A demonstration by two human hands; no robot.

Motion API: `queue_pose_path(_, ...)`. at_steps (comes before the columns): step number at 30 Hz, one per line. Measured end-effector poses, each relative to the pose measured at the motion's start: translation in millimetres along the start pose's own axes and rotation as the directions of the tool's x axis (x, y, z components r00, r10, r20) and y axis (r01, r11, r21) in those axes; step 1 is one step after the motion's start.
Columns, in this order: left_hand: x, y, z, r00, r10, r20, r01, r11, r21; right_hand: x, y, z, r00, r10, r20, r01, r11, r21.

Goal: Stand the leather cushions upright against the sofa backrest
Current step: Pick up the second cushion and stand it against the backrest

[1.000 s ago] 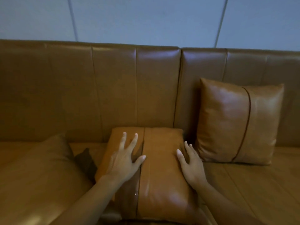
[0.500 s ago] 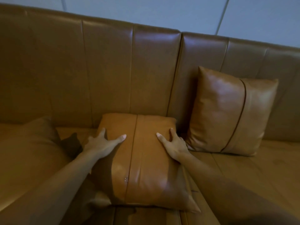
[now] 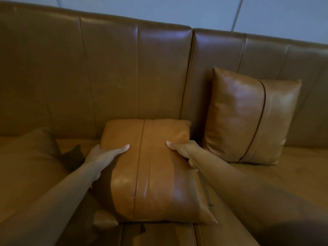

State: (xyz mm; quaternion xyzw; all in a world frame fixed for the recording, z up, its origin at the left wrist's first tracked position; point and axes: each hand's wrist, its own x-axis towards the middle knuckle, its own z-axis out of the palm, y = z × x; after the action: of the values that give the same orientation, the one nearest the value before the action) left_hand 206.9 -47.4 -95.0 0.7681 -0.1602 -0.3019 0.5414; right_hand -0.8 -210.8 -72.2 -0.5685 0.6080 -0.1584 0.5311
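My left hand (image 3: 104, 154) and right hand (image 3: 184, 150) clamped the flat cushion's (image 3: 152, 174) 2 side edges, thumbs on top, fingers tucked beneath, a grip suited to tipping it up. Beyond my fingertips: the backrest (image 3: 124, 77). Right of them, 1 upright cushion (image 3: 248, 116) already leaned there.

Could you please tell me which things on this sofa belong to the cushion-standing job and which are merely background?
Part of the job:
- middle cushion, lying flat, gripped by left hand and right hand
- right cushion, already upright
- left cushion, lying flat
- sofa backrest

Background:
- wall
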Motion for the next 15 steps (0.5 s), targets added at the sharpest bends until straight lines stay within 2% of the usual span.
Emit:
queue_pose_path(2,-5,5,3,0.999,0.025,0.028,-0.025,1.0,0.002,0,-4,-4,0.997,-0.066,-0.051,0.067,0.998,0.022)
queue_pose_path(5,-2,16,9,0.997,0.072,0.002,-0.072,0.997,0.009,3,-8,-17,0.963,-0.235,-0.131,0.249,0.963,0.107)
queue_pose_path(10,2,42,20,0.942,0.336,0.002,-0.335,0.941,-0.048,11,-10,-33,0.833,-0.501,-0.234,0.55,0.797,0.252)
queue_pose_path(13,14,53,28,0.897,0.44,0.043,-0.436,0.897,-0.071,24,-17,-40,0.775,-0.562,-0.29,0.629,0.73,0.267)
queue_pose_path(15,21,58,34,0.874,0.482,0.054,-0.478,0.875,-0.071,34,-22,-45,0.769,-0.57,-0.289,0.638,0.715,0.287)
